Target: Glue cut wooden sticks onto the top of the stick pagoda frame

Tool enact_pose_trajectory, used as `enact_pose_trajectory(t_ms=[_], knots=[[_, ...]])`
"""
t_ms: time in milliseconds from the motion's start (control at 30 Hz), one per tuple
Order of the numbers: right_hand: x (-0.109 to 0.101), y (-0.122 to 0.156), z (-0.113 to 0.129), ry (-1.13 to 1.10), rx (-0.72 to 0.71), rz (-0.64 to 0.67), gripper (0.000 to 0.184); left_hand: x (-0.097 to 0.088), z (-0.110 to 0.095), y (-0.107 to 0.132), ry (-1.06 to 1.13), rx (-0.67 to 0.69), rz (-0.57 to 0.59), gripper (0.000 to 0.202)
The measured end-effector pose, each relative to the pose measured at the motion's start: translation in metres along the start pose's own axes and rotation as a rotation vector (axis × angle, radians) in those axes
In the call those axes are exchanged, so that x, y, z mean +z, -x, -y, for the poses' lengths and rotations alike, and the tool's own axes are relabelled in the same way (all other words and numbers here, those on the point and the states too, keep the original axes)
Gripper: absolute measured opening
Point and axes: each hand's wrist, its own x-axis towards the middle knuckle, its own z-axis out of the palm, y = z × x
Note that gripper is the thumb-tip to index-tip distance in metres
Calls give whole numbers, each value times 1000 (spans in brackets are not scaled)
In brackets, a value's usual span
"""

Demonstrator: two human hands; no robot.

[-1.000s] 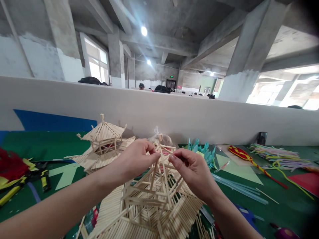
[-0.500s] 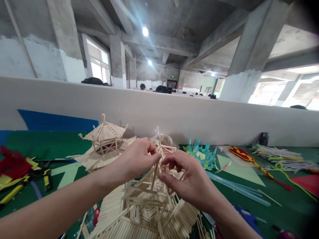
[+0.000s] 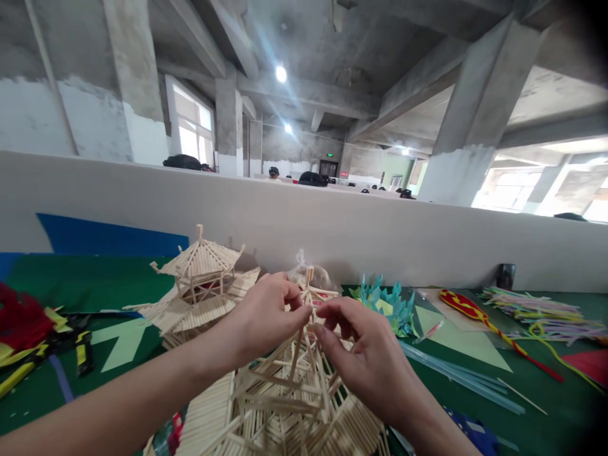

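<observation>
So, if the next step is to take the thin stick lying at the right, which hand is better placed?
Probably the right hand: it is nearer to the thin stick. The left hand is farther off, with the right hand between it and the stick.

No lettering, brand or number is legible from where I stand. A lit green sign (image 3: 330, 154) shows above the dark doorway (image 3: 329, 168) at the far end of the room; it is too small to read. A red sign (image 3: 344, 174) shows just right of that doorway, its pale marks unresolved. Toward the far edge of the green surface (image 3: 560, 411), behind the stick model (image 3: 285, 405), red-and-white print (image 3: 327, 295) is partly hidden and unreadable.
</observation>
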Motion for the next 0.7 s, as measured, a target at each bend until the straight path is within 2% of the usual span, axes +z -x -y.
enact_pose_trajectory(t_ms=[67,200,433,700], knots=[[2,0,0,-45,56,-6,11,1,1,0,-14,8,-20,27],[8,-2,2,-219,147,66,22,5,6,-2,-40,41,-75,26],[12,-15,3,-680,353,211,27,11,11,-4,-39,117,-97,25],[10,-24,6,-733,431,243,33,13,13,-6,-19,166,-125,23]])
